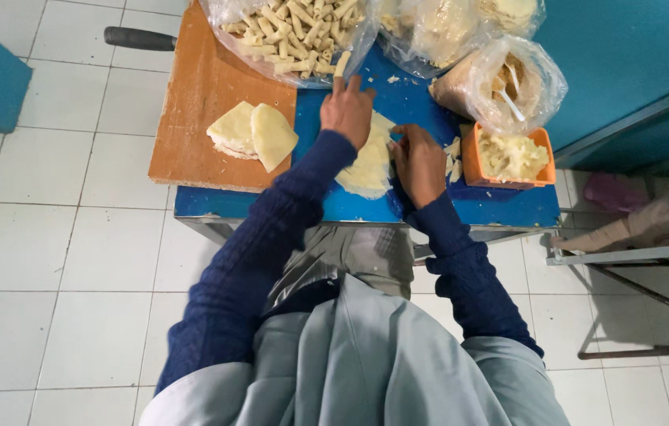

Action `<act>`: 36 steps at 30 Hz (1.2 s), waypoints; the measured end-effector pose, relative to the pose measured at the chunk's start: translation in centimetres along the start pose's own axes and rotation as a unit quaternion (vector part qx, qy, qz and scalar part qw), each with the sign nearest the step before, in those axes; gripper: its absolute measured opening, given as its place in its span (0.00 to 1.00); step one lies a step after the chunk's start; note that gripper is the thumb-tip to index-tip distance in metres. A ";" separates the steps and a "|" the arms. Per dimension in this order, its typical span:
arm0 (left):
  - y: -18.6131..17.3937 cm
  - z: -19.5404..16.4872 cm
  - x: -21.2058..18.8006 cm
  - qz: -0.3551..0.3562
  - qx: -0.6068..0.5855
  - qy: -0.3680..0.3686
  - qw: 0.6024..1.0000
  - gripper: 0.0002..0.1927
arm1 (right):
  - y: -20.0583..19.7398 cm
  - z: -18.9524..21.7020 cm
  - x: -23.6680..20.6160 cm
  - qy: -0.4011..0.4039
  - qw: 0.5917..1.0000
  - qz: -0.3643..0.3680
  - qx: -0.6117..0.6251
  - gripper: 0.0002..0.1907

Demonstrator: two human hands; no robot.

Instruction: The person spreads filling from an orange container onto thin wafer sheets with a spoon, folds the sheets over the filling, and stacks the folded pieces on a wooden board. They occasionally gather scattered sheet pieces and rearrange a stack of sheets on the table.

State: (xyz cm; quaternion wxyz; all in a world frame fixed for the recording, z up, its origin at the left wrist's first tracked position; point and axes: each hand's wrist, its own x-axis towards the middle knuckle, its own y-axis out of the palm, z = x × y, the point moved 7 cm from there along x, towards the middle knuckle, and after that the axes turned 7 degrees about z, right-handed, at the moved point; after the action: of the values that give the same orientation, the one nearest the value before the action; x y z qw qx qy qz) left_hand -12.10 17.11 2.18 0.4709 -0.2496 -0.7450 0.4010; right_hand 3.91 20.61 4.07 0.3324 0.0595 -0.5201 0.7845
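A single head-worn camera looks steeply down, close above the blue table and tiled floor.

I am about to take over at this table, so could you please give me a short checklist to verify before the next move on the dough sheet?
1. Left hand flat on the dough sheet: ok.
2. Right hand at the sheet's right edge, fingers touching it: ok.
3. Sheet lying fully on the blue table: ok.
4. Filling in the orange tub beside the right hand: ok, tub holds some.
5. Spare folded sheets on the wooden board: ok.
6. Filling already placed on the sheet: cannot tell, the hands cover it.
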 end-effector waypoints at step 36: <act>-9.2 -1.9 -9.7 0.034 -0.139 0.084 0.986 0.05 | -4.1 4.0 -7.9 0.075 0.965 0.036 0.248 0.24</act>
State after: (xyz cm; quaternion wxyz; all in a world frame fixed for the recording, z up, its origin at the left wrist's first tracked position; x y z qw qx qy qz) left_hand -6.14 5.46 5.47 0.4789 -0.3706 -0.7424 0.2867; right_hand 11.39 14.58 5.64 0.3168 0.0626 -0.2849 0.9025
